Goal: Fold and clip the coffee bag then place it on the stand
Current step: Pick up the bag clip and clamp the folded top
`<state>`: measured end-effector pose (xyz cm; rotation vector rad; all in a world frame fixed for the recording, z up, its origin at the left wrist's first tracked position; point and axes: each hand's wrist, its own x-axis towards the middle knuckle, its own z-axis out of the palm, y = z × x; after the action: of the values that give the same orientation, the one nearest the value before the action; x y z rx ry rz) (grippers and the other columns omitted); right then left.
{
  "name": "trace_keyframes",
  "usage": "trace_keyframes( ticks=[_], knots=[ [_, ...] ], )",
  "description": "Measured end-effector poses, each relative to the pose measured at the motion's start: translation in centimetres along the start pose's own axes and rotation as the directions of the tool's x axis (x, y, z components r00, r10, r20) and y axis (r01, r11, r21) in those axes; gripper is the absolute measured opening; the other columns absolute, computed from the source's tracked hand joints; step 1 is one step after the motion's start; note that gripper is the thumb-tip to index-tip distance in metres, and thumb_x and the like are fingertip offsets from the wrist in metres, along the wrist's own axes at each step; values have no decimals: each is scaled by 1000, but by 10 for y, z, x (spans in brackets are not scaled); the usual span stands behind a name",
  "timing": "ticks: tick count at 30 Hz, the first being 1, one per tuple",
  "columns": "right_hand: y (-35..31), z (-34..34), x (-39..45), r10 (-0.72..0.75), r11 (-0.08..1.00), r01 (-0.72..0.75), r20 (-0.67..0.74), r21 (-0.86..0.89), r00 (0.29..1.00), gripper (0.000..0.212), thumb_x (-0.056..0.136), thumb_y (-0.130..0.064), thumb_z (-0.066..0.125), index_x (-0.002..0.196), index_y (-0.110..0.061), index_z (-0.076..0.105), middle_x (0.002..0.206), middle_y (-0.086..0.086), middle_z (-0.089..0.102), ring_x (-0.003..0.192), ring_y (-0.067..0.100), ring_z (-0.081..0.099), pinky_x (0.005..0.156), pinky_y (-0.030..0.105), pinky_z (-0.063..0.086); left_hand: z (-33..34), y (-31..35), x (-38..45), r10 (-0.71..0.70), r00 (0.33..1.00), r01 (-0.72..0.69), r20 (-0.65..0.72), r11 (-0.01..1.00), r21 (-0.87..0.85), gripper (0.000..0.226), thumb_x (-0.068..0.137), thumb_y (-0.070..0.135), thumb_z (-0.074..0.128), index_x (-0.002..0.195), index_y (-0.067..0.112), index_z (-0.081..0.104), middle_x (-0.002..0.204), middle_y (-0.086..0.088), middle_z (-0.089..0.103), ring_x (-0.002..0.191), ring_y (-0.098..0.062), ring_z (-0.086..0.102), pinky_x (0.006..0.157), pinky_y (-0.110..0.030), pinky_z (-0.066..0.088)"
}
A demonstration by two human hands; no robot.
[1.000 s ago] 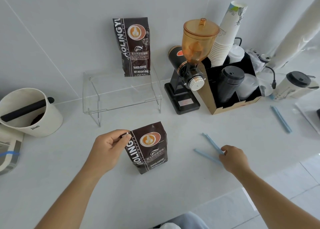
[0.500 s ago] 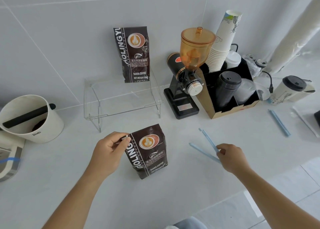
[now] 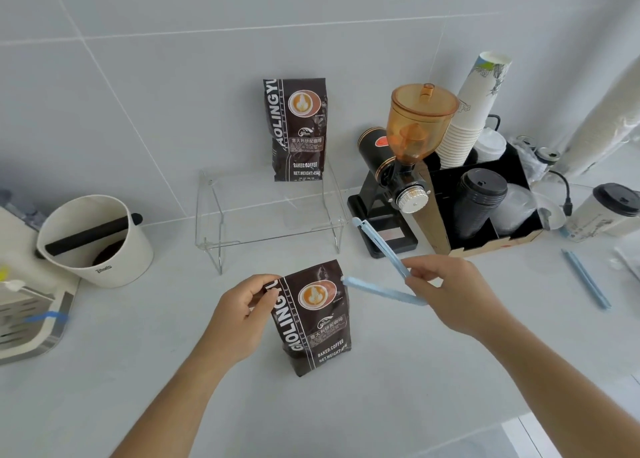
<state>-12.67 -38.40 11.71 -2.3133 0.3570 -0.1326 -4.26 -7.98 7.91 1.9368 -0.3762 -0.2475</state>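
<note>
Up off the table comes the clip point(image 3: 384, 270), now being carried in the right hand point(image 3: 446, 291) where a second ago it was lying flat under those fingers. It is hanging open in a V, hinge end pinched between thumb and fingers, one blue arm pointing up toward the grinder point(image 3: 398, 180), the other reaching left with its tip just beside the top right corner of the bag point(image 3: 315, 319). The left hand point(image 3: 242, 315) is gripping the bag at its top left edge, fingers closed on the folded top, and the bag is standing upright on the table point(image 3: 415, 371), near the front, between both hands. Behind it the clear stand point(image 3: 270, 212) is sitting against the wall, carrying a second bag point(image 3: 298, 128) that is leaning upright at its back right. A knock box point(image 3: 93, 239) is sitting off to the left, and a spare clip point(image 3: 585, 277) is lying on the table far right
</note>
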Motion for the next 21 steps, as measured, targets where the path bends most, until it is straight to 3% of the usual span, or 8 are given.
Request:
trace_keyframes(
  ticks=[4,8,11,15,17,21],
  knots=[
    [-24,5,14,-72,997,75,110,-18,991,26,88,-10,67,108,-26,75,80,-12,66,80,-3,61,51,12,54,-3,2,5,1,1000,-1,12,1000,-26,27,95,3,57,99,26,71,96,4,77,91,-9,70,79,-14,52],
    [-43,13,30,-176,978,192,173,-78,969,25,89,-11,67,109,-23,75,90,-1,71,83,3,64,54,14,57,-9,3,13,-15,999,15,40,1000,4,27,92,2,61,97,26,74,91,11,78,89,-2,70,80,-10,49],
    [-52,19,41,-160,983,174,208,-52,965,26,88,-11,67,111,-21,74,92,-1,70,83,17,68,55,28,63,-12,4,16,-31,998,31,53,999,-4,31,90,2,65,92,32,73,78,19,75,79,6,67,74,-3,45],
    [-62,24,53,-150,978,184,276,-103,949,24,90,-15,66,111,-23,73,91,-4,69,78,20,71,58,30,64,-18,4,21,-21,996,25,83,998,-50,43,88,1,67,84,44,72,72,22,74,69,7,65,68,-2,44],
    [-65,25,58,-137,976,181,307,-118,942,24,90,-16,65,111,-24,74,90,-7,69,77,21,71,60,29,64,-19,1,23,-43,995,51,88,995,-91,44,86,-1,68,81,43,75,73,17,76,71,5,67,70,-7,47],
    [-69,28,62,-131,971,190,344,-143,930,24,90,-18,66,109,-29,74,87,-13,69,75,19,72,62,31,64,-17,-6,24,-74,993,93,90,969,-230,35,83,-8,69,86,26,79,87,-3,81,85,-18,75,83,-31,56]
  ],
)
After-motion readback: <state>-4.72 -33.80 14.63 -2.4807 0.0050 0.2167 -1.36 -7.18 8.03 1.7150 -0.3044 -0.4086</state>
